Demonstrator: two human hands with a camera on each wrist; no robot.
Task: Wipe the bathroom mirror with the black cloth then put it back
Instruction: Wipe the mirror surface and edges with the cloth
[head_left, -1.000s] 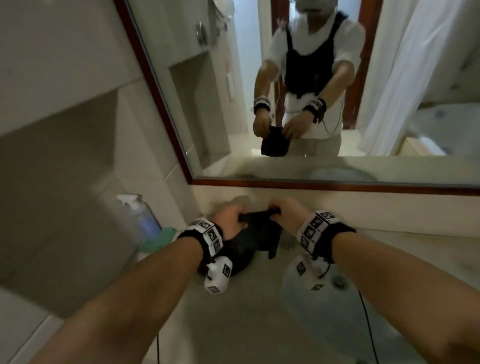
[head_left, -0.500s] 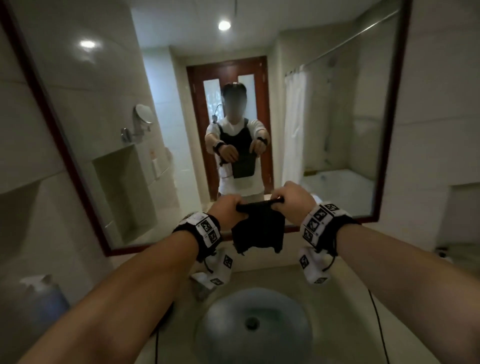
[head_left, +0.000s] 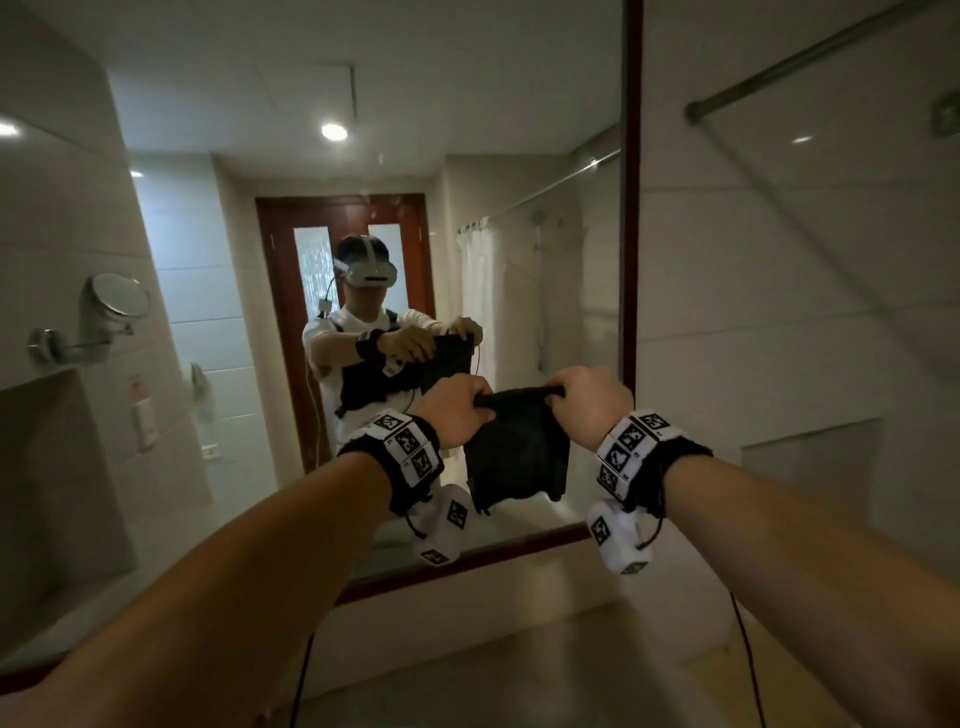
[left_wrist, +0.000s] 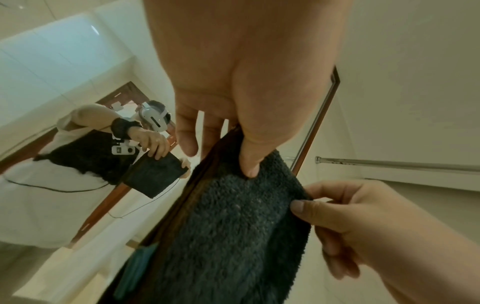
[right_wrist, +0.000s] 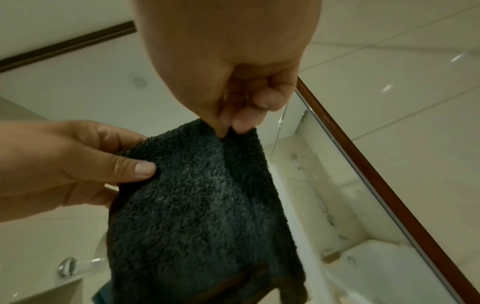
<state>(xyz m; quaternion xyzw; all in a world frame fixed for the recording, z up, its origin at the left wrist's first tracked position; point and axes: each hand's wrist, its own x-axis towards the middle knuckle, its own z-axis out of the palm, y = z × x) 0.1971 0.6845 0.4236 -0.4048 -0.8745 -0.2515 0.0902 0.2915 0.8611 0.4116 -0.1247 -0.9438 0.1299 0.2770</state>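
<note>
I hold a black fluffy cloth (head_left: 514, 447) by its top edge, and it hangs down in front of the lower right part of the wood-framed bathroom mirror (head_left: 218, 218). My left hand (head_left: 475, 408) pinches the top left corner and my right hand (head_left: 558, 397) pinches the top right corner. In the left wrist view, the left thumb (left_wrist: 249, 164) presses on the cloth (left_wrist: 228, 226). In the right wrist view, the right fingertips (right_wrist: 241, 123) pinch the cloth (right_wrist: 202, 195). Whether the cloth touches the glass cannot be told.
A beige counter (head_left: 519, 654) runs below the mirror. The mirror's right frame (head_left: 631, 208) meets a tiled wall with a recessed niche (head_left: 810, 462) and a shower rail (head_left: 789, 67) above. The glass reflects a person, a door and a shower curtain. Thin cables hang from both wrists.
Both hands have lifted the cloth from just above the counter to mirror height and moved it toward the mirror's right side. The view has tilted up, so the sink has left the frame.
</note>
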